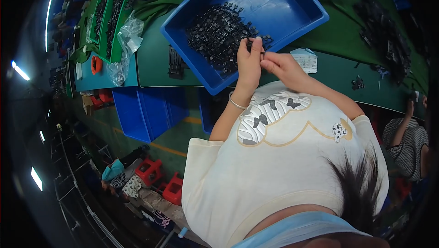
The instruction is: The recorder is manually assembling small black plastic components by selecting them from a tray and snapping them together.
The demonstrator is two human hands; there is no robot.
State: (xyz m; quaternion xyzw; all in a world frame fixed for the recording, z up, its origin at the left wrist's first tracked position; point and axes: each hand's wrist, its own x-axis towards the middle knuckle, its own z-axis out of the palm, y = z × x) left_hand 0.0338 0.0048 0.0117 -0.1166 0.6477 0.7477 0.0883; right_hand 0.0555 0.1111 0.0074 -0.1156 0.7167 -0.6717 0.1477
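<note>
Both my hands meet above the near rim of a blue plastic bin [274,1]. Inside it lies a heap of small black plastic parts [217,31]. Between the thumb and fingers of my left hand [249,67], which wears a bracelet at the wrist, a small black plastic part [249,44] shows. My right hand [288,69] is closed in a pinch right beside the left thumb. What its fingertips grip is mostly hidden and too small to name.
Left of the bin lies a black slotted piece [175,62]; a paper slip [305,60] is at its right. Green trays [106,51] of black parts, a plastic bag [129,35] and an orange tape roll [96,64] sit further left. Another person [406,145] is at far right.
</note>
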